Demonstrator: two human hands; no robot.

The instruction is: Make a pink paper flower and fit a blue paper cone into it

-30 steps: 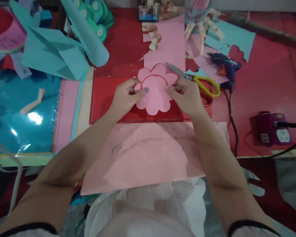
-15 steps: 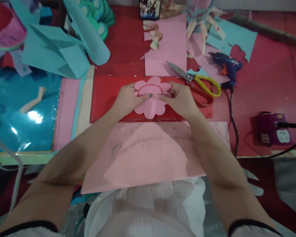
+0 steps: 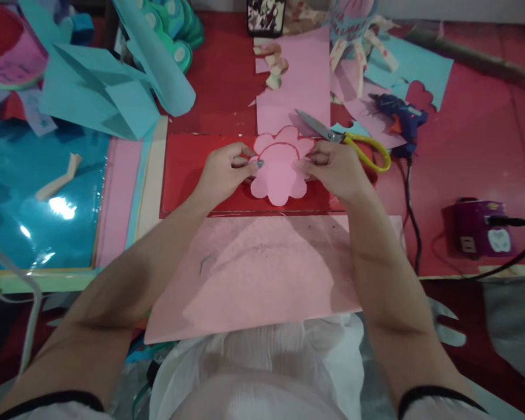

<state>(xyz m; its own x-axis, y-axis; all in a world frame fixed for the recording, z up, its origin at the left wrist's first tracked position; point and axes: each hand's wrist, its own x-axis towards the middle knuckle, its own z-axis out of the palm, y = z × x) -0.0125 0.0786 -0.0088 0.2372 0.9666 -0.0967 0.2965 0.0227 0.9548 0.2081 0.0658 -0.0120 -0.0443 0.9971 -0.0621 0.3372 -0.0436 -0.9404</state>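
A pink paper flower (image 3: 280,175) with rounded petals is held up over a red board (image 3: 192,175). Red lines edge its upper petals and arch across its middle. My left hand (image 3: 230,172) pinches its left edge between thumb and fingers. On the opposite edge, my right hand (image 3: 332,169) grips it the same way. Scissors (image 3: 332,134) with yellow handles lie just beyond my right hand, partly hidden by it. Under my forearms, a large pink sheet (image 3: 262,274) hangs over the table's front edge.
At the right are a blue glue gun (image 3: 402,119) with a black cord and a purple power adapter (image 3: 485,227). Pink paper (image 3: 297,81) and a phone (image 3: 266,16) lie at the back. Folded turquoise paper (image 3: 96,87) and a shiny blue packet (image 3: 44,198) fill the left.
The flower has shifted slightly right and now lies flatter, its lower petals spread out. My hands have moved further apart, from its centre to its side edges.
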